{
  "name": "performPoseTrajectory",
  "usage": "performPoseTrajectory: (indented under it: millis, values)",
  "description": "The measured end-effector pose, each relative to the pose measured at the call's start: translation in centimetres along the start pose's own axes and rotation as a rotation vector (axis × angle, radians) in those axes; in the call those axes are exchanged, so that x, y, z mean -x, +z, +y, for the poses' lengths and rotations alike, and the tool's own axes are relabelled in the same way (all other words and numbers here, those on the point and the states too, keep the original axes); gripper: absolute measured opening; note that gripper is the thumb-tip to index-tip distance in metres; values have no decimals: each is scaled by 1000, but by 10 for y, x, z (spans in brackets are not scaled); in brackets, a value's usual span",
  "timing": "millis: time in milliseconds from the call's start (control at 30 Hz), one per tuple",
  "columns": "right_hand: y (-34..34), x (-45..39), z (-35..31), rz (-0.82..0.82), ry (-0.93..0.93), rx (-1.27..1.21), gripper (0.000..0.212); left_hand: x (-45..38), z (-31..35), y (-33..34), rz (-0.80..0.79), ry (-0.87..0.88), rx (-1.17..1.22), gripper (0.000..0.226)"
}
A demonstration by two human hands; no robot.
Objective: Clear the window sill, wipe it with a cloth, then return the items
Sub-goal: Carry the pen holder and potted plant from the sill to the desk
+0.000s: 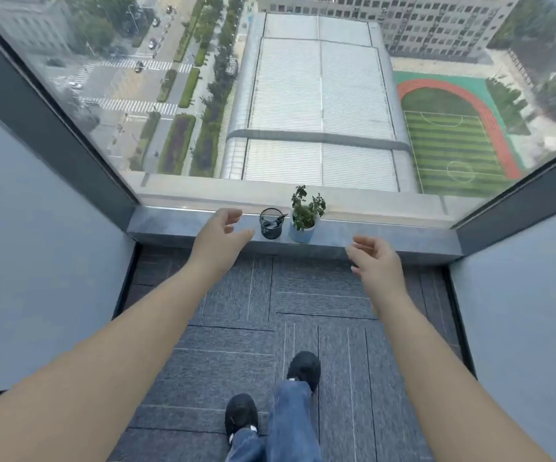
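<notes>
A grey stone window sill (370, 236) runs below a large pane of glass. On it stand a black mesh pen holder (271, 225) with dark items inside and, right beside it, a small green plant in a pale blue pot (303, 225). My left hand (221, 233) hovers over the sill just left of the pen holder, fingers apart and curled, holding nothing. My right hand (375, 260) is lower and to the right of the plant pot, in front of the sill's edge, also open and empty. No cloth is in view.
Dark grey carpet tiles (236, 328) cover the floor of a narrow alcove between two pale walls (36, 261). My feet in black shoes (305, 368) stand near the bottom. Dark window frames (53, 121) slant at both sides.
</notes>
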State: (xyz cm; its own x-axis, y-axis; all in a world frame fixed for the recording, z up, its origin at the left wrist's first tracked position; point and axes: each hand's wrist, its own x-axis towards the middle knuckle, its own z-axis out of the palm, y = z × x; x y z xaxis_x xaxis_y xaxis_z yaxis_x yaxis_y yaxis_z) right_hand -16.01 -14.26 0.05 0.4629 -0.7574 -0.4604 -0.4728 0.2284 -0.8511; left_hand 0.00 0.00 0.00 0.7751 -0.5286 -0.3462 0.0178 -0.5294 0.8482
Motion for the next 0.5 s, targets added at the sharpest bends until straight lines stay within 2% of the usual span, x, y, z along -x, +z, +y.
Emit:
performPoseTrajectory:
  millis: [233,500]
  values:
    - [37,-149,65,-9,22,-6,43,-125,-73,55,34,-12,2,58]
    - [106,-316,216,26,24,59,69,-279,-232,143,27,-30,25,78]
